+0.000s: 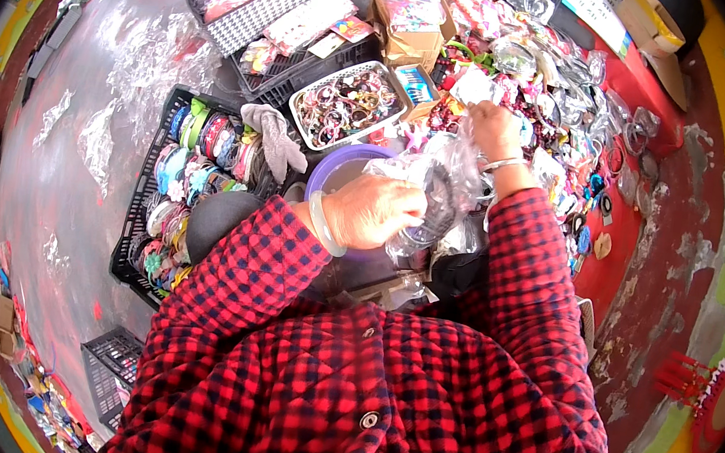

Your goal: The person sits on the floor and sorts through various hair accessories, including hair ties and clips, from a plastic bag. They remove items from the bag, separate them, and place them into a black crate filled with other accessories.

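Note:
A crumpled clear plastic bag [452, 179] stretches between my two hands, with something dark and ring-like inside that I cannot make out. My left hand [371, 212] pinches the bag's near side, fingers closed. Farther off and to the right, my right hand [493, 134] grips its upper end over a heap of packaged hair accessories [548, 113]. Just behind my left hand stands a purple basin [320, 170], partly covered by the hand and the bag. A white basket [305, 122] of hair ties and small trinkets sits beyond the basin.
To the left, a black crate [134, 230] holds rolled headbands, with a grey glove [278, 139] draped by its edge. Farther back are stacked crates [272, 7] and a cardboard box [412, 44] of packets. Loose plastic film [96, 148] litters the grey floor.

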Motion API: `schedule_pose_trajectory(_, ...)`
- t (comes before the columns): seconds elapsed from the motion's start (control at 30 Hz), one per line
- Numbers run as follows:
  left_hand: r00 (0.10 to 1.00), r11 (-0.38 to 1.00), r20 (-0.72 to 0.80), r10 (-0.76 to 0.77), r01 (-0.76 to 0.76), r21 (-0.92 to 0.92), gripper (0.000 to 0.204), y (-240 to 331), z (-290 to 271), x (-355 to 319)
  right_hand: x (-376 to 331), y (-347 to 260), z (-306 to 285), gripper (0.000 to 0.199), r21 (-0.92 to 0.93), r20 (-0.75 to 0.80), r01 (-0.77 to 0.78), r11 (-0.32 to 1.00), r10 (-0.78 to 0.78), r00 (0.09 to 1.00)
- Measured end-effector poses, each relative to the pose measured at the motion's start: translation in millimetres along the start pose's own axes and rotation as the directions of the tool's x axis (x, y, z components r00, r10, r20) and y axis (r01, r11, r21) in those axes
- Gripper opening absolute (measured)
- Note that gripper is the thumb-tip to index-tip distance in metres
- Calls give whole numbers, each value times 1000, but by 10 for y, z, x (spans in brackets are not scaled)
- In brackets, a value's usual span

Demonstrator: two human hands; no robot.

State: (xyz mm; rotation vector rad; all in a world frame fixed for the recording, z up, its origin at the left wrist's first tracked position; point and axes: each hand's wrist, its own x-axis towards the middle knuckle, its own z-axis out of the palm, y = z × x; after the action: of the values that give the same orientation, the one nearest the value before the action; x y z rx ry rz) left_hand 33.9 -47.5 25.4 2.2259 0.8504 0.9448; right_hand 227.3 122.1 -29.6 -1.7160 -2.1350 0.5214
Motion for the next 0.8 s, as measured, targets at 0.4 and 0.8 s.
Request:
schedule_pose_trajectory(0.4,757,810,-512,-406,39,-586,4,-153,-649,-92,-36,88,-332,34,958,279,-274,-79,68,958)
schedule_pose_trajectory(0.8,854,750,-293,-430,157,-642,6,-136,-595,-62,-500,-584,-182,61,758,645,-326,565,-578,500)
